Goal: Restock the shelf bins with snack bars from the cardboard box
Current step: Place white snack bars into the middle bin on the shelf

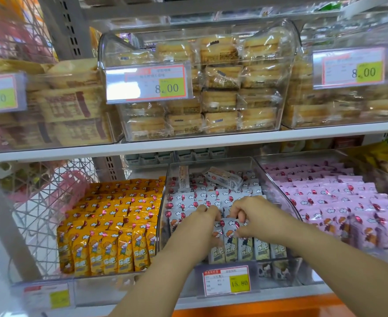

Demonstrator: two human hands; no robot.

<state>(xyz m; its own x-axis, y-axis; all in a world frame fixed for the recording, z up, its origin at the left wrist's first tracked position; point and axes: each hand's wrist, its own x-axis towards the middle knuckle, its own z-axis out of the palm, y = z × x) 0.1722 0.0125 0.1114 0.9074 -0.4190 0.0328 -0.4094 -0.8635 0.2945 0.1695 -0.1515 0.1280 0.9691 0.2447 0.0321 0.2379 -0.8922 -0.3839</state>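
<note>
A clear middle bin (165, 197) on the lower shelf holds rows of grey-white snack bars (211, 195). My left hand (202, 221) and my right hand (248, 216) are both inside it near the front. Their curled fingers meet on the tops of the upright bars in the front rows (230, 239). My right fingers pinch the top edge of one bar; my left fingers press and curl against the neighbouring bars. One pack (225, 178) lies loose on top at the back. The cardboard box is not in view.
A bin of yellow bars (110, 225) stands to the left and a bin of pink bars (339, 202) to the right. Above, clear lidded bins (197, 85) hold wrapped cakes with 8.00 price tags. A 15.80 price tag (226, 280) hangs on the shelf edge. Pink wire baskets (51, 193) sit at far left.
</note>
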